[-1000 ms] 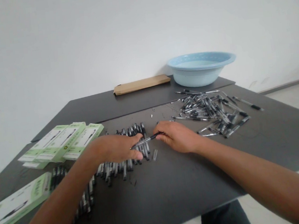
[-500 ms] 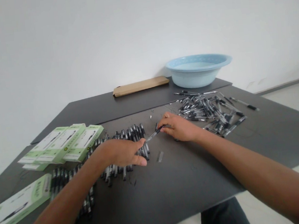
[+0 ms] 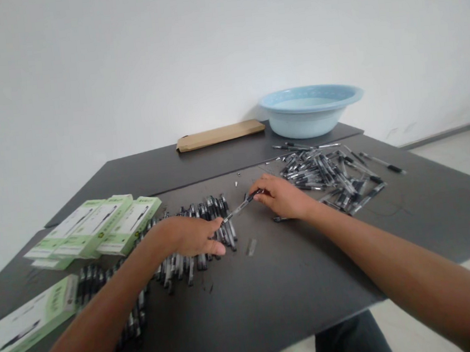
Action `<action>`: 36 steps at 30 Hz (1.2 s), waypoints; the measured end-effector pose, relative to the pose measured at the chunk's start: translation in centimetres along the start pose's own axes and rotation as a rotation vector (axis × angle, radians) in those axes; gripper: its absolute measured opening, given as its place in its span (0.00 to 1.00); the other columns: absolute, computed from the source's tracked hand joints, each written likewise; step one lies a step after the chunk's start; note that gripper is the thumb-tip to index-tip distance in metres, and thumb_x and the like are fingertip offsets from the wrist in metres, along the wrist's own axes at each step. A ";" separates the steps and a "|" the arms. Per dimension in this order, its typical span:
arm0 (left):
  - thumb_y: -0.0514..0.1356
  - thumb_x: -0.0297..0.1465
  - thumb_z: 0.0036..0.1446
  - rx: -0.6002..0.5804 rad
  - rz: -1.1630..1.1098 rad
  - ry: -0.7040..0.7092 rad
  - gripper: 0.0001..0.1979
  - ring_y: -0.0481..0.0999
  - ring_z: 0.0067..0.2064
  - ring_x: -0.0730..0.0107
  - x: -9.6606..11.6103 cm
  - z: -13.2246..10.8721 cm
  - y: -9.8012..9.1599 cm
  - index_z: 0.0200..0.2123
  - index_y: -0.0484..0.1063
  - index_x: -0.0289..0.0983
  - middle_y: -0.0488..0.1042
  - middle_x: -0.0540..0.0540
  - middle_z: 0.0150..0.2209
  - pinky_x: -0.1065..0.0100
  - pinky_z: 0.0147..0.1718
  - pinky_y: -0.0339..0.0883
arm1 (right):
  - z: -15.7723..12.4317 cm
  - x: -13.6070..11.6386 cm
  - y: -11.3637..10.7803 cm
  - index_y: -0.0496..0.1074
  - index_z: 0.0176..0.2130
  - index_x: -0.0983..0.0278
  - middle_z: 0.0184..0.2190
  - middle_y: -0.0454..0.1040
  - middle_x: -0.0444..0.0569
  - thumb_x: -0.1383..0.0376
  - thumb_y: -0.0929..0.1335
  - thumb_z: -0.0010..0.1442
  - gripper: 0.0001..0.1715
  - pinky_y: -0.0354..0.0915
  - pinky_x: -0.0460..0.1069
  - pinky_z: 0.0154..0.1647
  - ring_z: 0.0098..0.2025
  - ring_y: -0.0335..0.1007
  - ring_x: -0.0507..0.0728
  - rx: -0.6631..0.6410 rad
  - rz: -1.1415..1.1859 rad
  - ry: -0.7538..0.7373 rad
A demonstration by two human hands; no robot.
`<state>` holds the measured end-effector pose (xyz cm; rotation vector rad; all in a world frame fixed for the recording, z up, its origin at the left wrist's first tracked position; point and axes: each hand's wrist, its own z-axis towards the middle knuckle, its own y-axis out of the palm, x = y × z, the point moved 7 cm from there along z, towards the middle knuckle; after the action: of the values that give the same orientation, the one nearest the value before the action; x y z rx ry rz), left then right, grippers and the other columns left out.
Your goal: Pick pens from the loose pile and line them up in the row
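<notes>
Compared with a second ago, the held pen point(image 3: 238, 208) and the right hand point(image 3: 278, 195) have shifted away from the person; the pen now slants between both hands, its dark end toward 2 o'clock and its other end toward 8. The right hand pinches the dark end, thumb and fingers closed on it. The left hand point(image 3: 191, 235) is palm-down, thumb spread from forefinger, with the pen's lower end meeting the forefinger side; its other fingers are hidden, so whether it grips cannot be told. Taking the pen as centre, a small clear piece point(image 3: 251, 247) lies at 6 o'clock and a row of pens point(image 3: 202, 261) at 8, partly under the left hand. Farther out at 8 are more pens point(image 3: 133, 324) beside a single box point(image 3: 30, 323). Green-and-white boxes point(image 3: 91, 227) lie together at 9. Small metal tips point(image 3: 236, 184) sit at 12, a cardboard strip point(image 3: 220, 135) beyond them. Toward 1:30 stands a blue basin point(image 3: 311, 120); near 2:30 spreads a loose pile of pens point(image 3: 327, 172).
</notes>
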<state>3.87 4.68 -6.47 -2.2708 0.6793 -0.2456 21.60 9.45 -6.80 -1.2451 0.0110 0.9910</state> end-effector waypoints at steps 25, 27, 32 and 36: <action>0.48 0.43 0.60 -0.018 -0.036 0.085 0.36 0.66 0.56 0.57 -0.8 0.7 -0.2 0.64 0.45 0.26 0.65 0.34 0.58 0.68 0.49 0.59 | 0.2 2.3 -0.5 0.69 0.42 0.65 0.19 0.66 0.40 0.67 0.61 0.59 0.12 0.59 0.46 0.28 0.23 0.64 0.50 0.056 0.453 0.192; 0.48 0.43 0.61 -0.014 -0.053 0.071 0.36 0.65 0.56 0.58 -1.3 0.4 -0.4 0.65 0.43 0.27 0.65 0.35 0.58 0.68 0.50 0.58 | 0.2 2.5 -0.5 0.66 0.41 0.64 0.19 0.67 0.40 0.66 0.62 0.58 0.09 0.60 0.46 0.27 0.22 0.64 0.50 0.089 0.584 0.202; 0.46 0.45 0.61 0.027 0.016 -0.015 0.36 0.61 0.59 0.57 -2.7 -0.5 -1.0 0.65 0.43 0.26 0.58 0.33 0.61 0.67 0.53 0.55 | 0.3 2.4 -0.1 0.61 0.38 0.63 0.21 0.68 0.39 0.62 0.66 0.55 0.11 0.63 0.47 0.26 0.21 0.67 0.51 0.131 0.906 0.249; 0.46 0.46 0.61 0.038 0.058 -0.042 0.37 0.63 0.58 0.54 -2.3 -0.7 -1.0 0.65 0.45 0.29 0.58 0.32 0.61 0.65 0.51 0.58 | 0.3 2.6 0.1 0.62 0.37 0.63 0.21 0.68 0.39 0.61 0.67 0.54 0.12 0.62 0.47 0.25 0.21 0.68 0.51 0.155 0.981 0.285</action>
<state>2.05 6.08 -5.24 -2.2103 0.7113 -0.1815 22.97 11.27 -8.07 -1.2226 0.9800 1.5856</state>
